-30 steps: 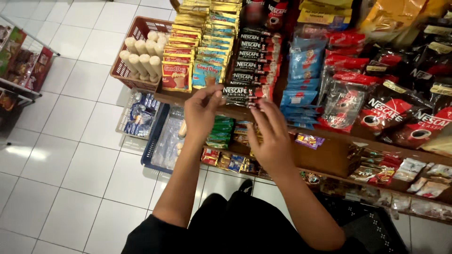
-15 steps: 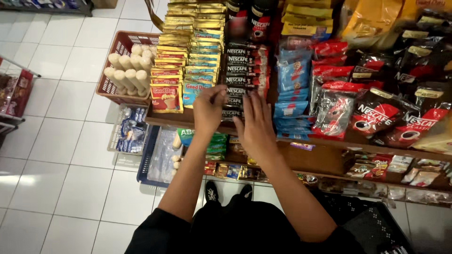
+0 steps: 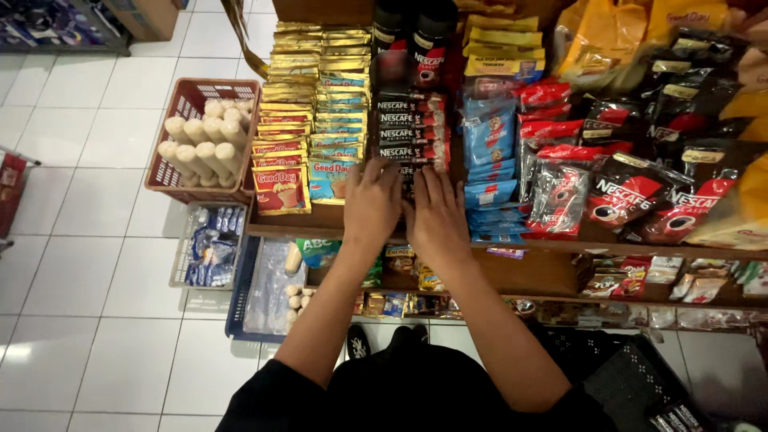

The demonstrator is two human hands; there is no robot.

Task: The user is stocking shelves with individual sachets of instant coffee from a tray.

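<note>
Black sachet strips: glossy black-and-red foil packets in a stepped, overlapping column; the lowest ones lie directly under and between the fingertips of both hands, at the front of the shelf.
Left hand: palm down, fingers spread moderately and laid flat on the bottom packets; whether it grips any cannot be told.
Right hand: palm down just beside the left hand, nearly touching it, fingers extended onto the same packets; grip cannot be told.
Wooden shelf: brown board whose front edge runs beneath both wrists; a bare strip of wood shows to the right of the right hand.
Gold and red sachets: shiny flat packets in a stepped row, left of the left hand.
Teal sachets: between the gold row and the left hand, just beside the thumb side.
Blue packets: crinkled film, just right of the right hand.
Red plastic basket: lattice walls, holding pale cylindrical rolls, well left of the left hand.
White tiled floor: open room left of and below the arms.
</note>
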